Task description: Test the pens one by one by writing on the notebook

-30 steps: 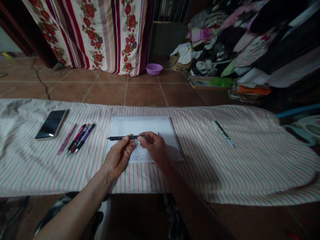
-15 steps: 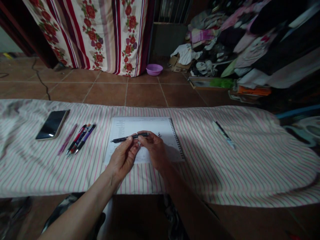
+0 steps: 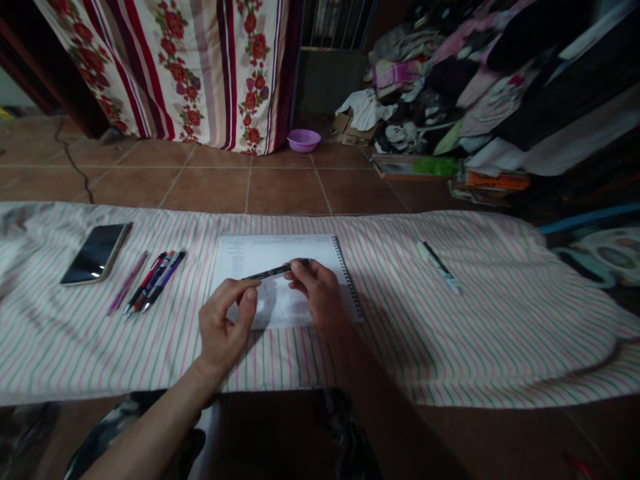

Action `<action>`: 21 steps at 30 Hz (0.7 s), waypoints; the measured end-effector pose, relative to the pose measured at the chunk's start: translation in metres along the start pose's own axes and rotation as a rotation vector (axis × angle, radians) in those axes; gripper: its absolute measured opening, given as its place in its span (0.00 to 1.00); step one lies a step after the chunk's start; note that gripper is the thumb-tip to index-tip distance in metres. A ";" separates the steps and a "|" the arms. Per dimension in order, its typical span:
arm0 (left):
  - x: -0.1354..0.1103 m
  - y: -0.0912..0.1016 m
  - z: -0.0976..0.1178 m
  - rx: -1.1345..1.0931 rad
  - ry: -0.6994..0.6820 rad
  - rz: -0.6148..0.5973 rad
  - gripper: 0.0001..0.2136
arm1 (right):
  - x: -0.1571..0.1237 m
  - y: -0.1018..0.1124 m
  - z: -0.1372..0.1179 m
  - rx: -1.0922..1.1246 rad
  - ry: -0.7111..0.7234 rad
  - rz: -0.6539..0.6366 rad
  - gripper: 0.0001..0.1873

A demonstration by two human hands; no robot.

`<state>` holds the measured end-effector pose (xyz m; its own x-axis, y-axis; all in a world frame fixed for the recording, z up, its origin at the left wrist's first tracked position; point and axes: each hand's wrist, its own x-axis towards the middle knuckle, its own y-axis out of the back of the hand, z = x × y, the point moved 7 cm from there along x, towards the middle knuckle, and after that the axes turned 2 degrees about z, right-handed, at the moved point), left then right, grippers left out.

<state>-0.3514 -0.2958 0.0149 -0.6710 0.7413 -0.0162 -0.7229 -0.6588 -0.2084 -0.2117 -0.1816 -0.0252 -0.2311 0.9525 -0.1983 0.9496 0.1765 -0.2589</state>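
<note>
A black pen (image 3: 273,273) is held slantwise above an open spiral notebook (image 3: 280,243), its right end higher. My right hand (image 3: 320,290) pinches its right part between thumb and fingers. At the pen's left end, my left hand (image 3: 225,320) has thumb and index finger pressed together; the finger covers that tip. The notebook's left side shows printed lines, and its coil (image 3: 347,277) runs down the right edge.
Left of the notebook lie several pens (image 3: 157,283), a pinkish-purple pen (image 3: 127,283) and a phone (image 3: 97,253). Two slim pens (image 3: 443,268) rest to the right on the striped cloth (image 3: 400,320). A purple basin (image 3: 304,140) stands on the tiled floor beyond.
My left hand has slid left and down to the pen's left end, its thumb now turned upward. My right hand has shifted slightly right, and more of the pen's middle shows.
</note>
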 end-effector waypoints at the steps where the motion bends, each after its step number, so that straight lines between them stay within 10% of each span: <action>1: 0.001 0.006 0.005 0.005 -0.045 0.056 0.09 | 0.000 0.000 -0.001 -0.026 0.010 -0.015 0.16; 12: 0.001 -0.019 -0.042 0.105 0.300 -0.445 0.10 | -0.012 -0.022 -0.009 -0.100 0.047 -0.249 0.11; 21: 0.000 -0.025 -0.045 0.032 0.323 -0.463 0.16 | -0.009 -0.021 -0.003 0.067 -0.061 -0.287 0.11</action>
<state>-0.3262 -0.2738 -0.0238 -0.2019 0.9522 -0.2292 -0.9378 -0.2555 -0.2353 -0.2292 -0.1936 -0.0152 -0.5025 0.8488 -0.1641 0.8280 0.4178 -0.3740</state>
